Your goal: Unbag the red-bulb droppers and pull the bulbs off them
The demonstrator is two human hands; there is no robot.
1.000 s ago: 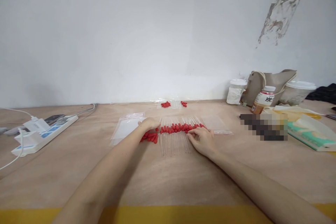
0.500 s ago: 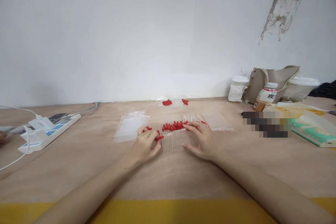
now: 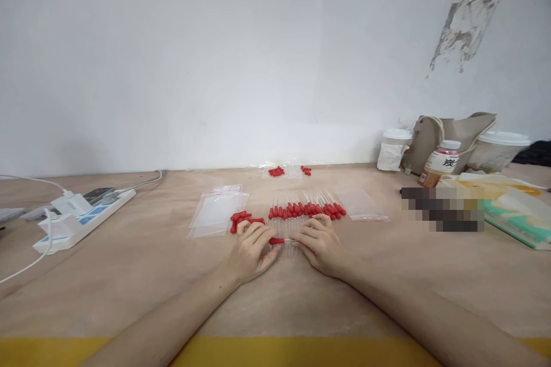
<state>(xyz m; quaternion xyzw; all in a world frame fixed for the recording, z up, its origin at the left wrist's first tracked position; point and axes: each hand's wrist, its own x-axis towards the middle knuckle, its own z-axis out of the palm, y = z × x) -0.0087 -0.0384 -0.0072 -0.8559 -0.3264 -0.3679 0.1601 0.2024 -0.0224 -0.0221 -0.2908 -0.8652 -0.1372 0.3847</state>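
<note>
My left hand (image 3: 255, 251) pinches a red rubber dropper bulb (image 3: 276, 241), its closed end toward the palm. Facing it, my right hand (image 3: 321, 243) grips a thin clear dropper tube (image 3: 288, 241) between thumb and fingers. The tube's end meets the mouth of the bulb; how far it sits inside I cannot tell. More clear tubes (image 3: 289, 228) lie side by side under and between my hands. Just beyond them is a row of droppers with red bulbs (image 3: 301, 209), tubes pointing to the wall. A small pile of loose red bulbs (image 3: 239, 219) lies by my left fingertips.
Clear plastic bags (image 3: 219, 209) lie left, another bag (image 3: 364, 205) right. Bagged red bulbs (image 3: 276, 171) rest by the wall. A power strip (image 3: 88, 221) with chargers stands far left. At right are a lidded cup (image 3: 391, 152), a bottle (image 3: 439, 163) and a tissue pack (image 3: 519, 215).
My left hand has brought a red bulb from the pile rightward to the middle. My right hand has closed on a tube and lifted it to the bulb. The view has shifted slightly.
</note>
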